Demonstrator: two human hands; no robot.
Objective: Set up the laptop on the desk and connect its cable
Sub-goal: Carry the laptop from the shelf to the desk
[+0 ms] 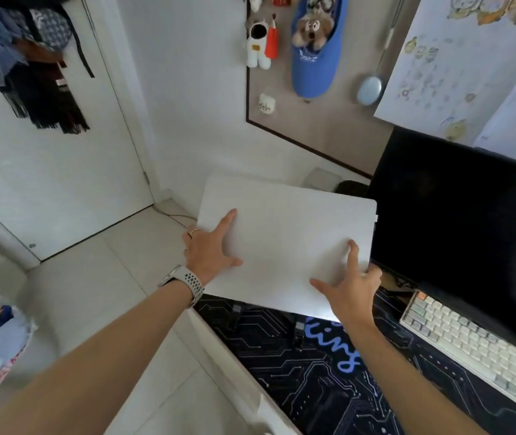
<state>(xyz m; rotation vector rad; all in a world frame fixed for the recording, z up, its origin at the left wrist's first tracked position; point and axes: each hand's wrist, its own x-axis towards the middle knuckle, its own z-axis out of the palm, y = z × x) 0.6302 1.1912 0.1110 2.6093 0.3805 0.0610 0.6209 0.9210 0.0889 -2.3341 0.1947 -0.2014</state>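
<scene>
Head view: holding the closed white laptop [284,246] by its two side edges, left hand [211,249] and right hand [352,288] each spread, thumb on the lid, fingers curled under. Hanging above the desk mat [297,372], just left of the monitor [457,221]. Probably placing step; next, lowering flat, then finding the cable, not seen here.

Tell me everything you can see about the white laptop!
The laptop is white, flat and closed, with rounded corners and a smooth matte lid. It is tilted over the desk's left end, beside the black monitor. The left hand grips its left edge and the right hand its near right corner. No cable shows in it.
</scene>
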